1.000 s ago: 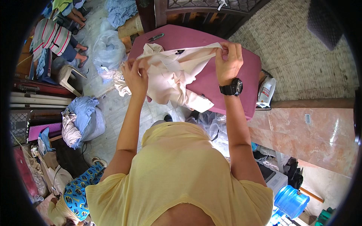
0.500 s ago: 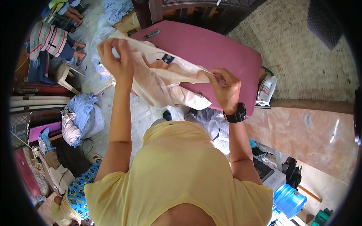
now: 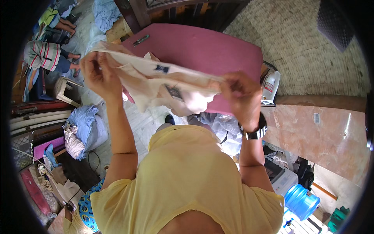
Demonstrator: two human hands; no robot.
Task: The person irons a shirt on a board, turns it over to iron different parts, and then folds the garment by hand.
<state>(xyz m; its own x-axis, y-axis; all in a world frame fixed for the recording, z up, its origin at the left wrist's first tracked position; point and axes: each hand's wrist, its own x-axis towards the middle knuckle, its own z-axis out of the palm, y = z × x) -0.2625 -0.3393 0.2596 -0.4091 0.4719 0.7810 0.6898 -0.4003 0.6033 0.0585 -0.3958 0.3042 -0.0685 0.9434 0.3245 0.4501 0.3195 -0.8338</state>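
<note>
A cream garment [image 3: 136, 80] hangs stretched between my two hands, with a dark label near its upper edge and a second dark patch lower down. My left hand [image 3: 102, 76] pinches the garment's upper left corner. At the other end my right hand [image 3: 242, 95], blurred by motion and with a black watch at the wrist, grips the upper right edge. Behind the cloth lies a padded maroon board [image 3: 210, 50]. Small thread snips [image 3: 141, 40] rest on its far left part.
A white object with a red label [image 3: 270, 84] stands at the board's right end. Blue and white cloth [image 3: 83, 126] is bundled at the left, near a white stool [image 3: 66, 89]. Other people [image 3: 46, 54] are at the far left. A blue water jug [image 3: 302, 202] is lower right.
Both hands have moved down and farther apart, drawing the garment's upper edge out longer. A second dark patch on the cloth now shows. The whole surroundings have shifted slightly in view.
</note>
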